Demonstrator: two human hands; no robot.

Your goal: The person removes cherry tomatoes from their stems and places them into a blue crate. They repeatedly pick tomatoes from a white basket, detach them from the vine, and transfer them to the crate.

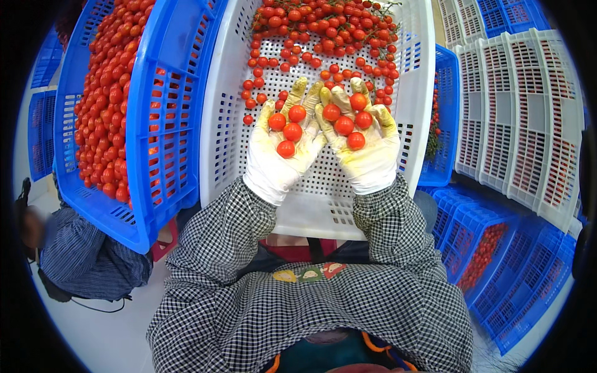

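Side by side over a white perforated plastic crate [298,219], both my hands are palm up in white gloves stained yellow-green. On my left hand [284,158] rest several loose cherry tomatoes [292,132]. Several more cherry tomatoes [344,125] lie on the palm and fingers of my right hand [366,156]. The fingers of both hands are spread, slightly cupped, and the hands meet or nearly meet at their inner edges. Beyond them in the crate, cherry tomatoes [326,28] are heaped at the far end, some on green stems, with loose ones scattered nearer.
A blue crate [140,140] full of loose red tomatoes [109,102] stands at the left. At the right are a blue crate [447,116] with tomatoes and stems, white crates [517,116] and stacked blue crates [471,224]. Another person [93,256] is at the lower left.
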